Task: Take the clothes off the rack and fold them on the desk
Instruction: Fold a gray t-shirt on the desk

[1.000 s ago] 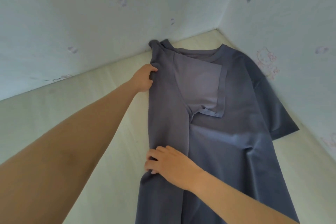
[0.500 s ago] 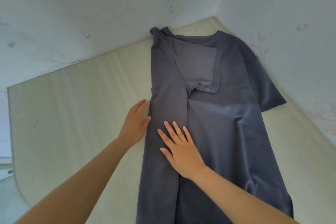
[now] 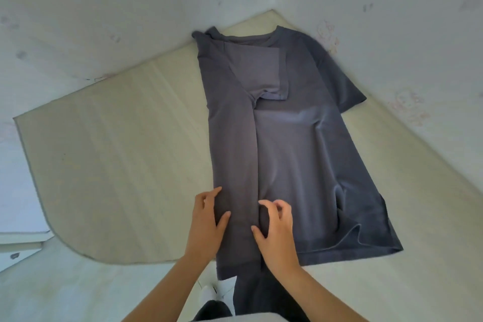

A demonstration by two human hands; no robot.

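A dark grey T-shirt [image 3: 300, 144] lies flat on the pale desk [image 3: 117, 165], collar toward the far corner. Its left side and sleeve are folded inward over the chest; the right sleeve is spread out. The hem reaches the desk's near edge, and the folded strip hangs slightly over it. My left hand [image 3: 206, 225] rests on the left edge of the folded strip near the hem, fingers fairly straight and thumb spread on the cloth. My right hand [image 3: 277, 230] sits just to its right on the strip's inner edge, its curled fingers and thumb pinching the fabric.
Pale patterned walls [image 3: 104, 8] close in the desk at the back and the right. The desk's front left corner [image 3: 60, 238] is rounded. Below the near edge are the floor, a white shoe [image 3: 211, 293] and dark trousers.
Both hands slid down the folded strip from the middle of the shirt to near the hem. The right hand's fingers went from flat to curled on the fabric.
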